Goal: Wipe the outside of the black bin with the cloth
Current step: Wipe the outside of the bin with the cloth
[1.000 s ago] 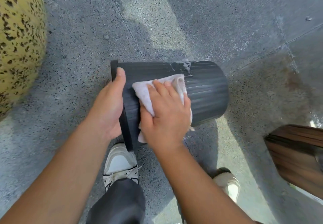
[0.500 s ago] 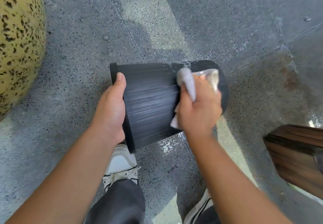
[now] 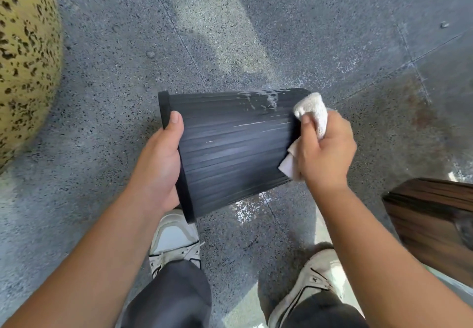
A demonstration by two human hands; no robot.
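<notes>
Black bin [image 3: 230,148]: held on its side above the speckled floor [image 3: 115,71], rim toward the person's left and base toward the right, so the ribbed wall faces up and lies within reach of a long stroke.
Left hand [image 3: 158,163]: grips the rim end, thumb laid over the top of the wall and fingers hidden beneath; probably there to steady the bin against the push of the wiping.
Right hand [image 3: 323,153]: fingers curled tight round the cloth [image 3: 313,112], pressing it to the bin at the base end.
Cloth: white, bunched into a pad, one corner hanging below the hand; bunching likely gives firmer pressure on the ribs.
Wet marks: white splashes sit on the upper wall near the base [image 3: 261,99], not yet wiped.
Progress: judged part done; the upward-facing side shows streaks, the underside cannot be seen.
Surroundings: white shoes [image 3: 174,240] stand below the bin, a wooden piece [image 3: 435,220] at right, a yellow spotted object [image 3: 25,58] at left.
</notes>
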